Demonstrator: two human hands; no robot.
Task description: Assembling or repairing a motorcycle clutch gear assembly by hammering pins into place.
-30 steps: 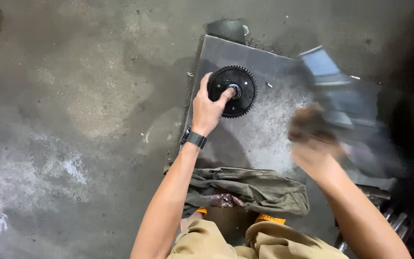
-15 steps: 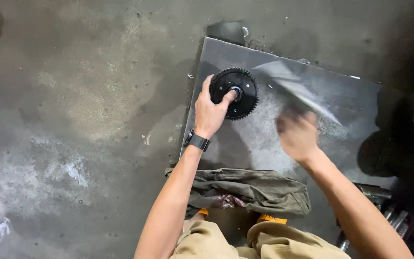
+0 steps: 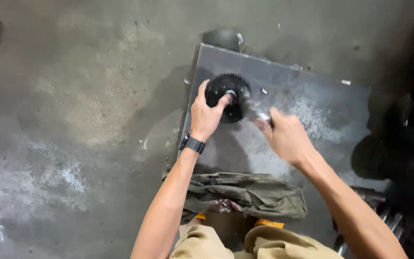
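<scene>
Black toothed gear (image 3: 228, 96) lying flat, axle facing up, on grey metal plate (image 3: 312, 96), left hand (image 3: 207, 117) grip pinching its hub, right hand (image 3: 286, 136) at its 3 o'clock, blurred, grip closure unclear, olive cloth (image 3: 245, 194) at 6 o'clock.

We find no packages, labels, signs or screens here, unless we count the small dark watch (image 3: 192, 143) on our left wrist, its face hidden.
</scene>
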